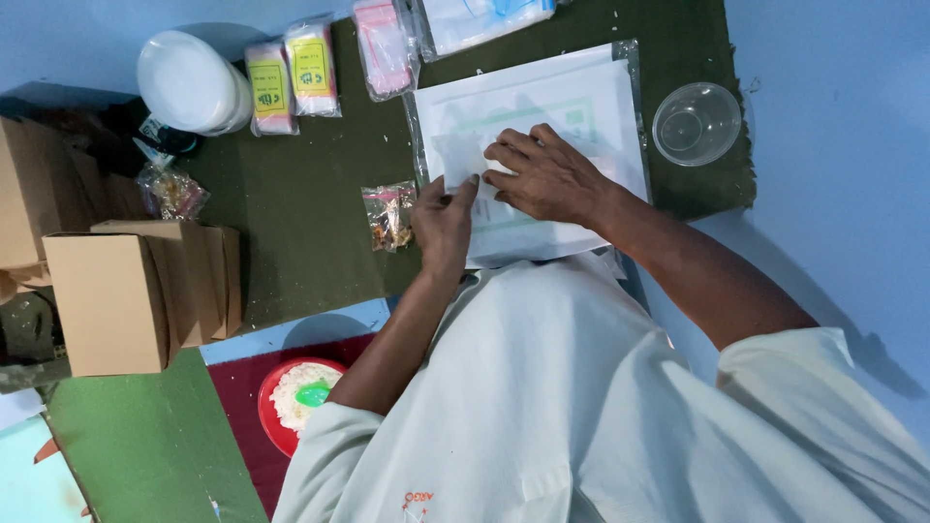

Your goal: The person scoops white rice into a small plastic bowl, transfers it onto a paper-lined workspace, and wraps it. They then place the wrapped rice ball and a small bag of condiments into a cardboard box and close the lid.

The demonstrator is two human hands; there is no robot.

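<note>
My left hand (443,225) pinches the lower left edge of a small clear plastic bag (457,155). My right hand (544,174) lies flat over the right side of that bag, fingers spread on it. The bag rests on a large white printed sheet in a clear sleeve (581,107) on the dark green mat (310,213). Just left of my left hand lies a small clear packet of mixed snack pieces (388,215).
An empty clear plastic cup (697,123) stands at the right of the sheet. Stacks of small plastic bags (291,73), a white lidded container (191,82), another snack packet (172,192), brown cardboard boxes (136,291) and a red bowl of pale food (298,399) lie to the left.
</note>
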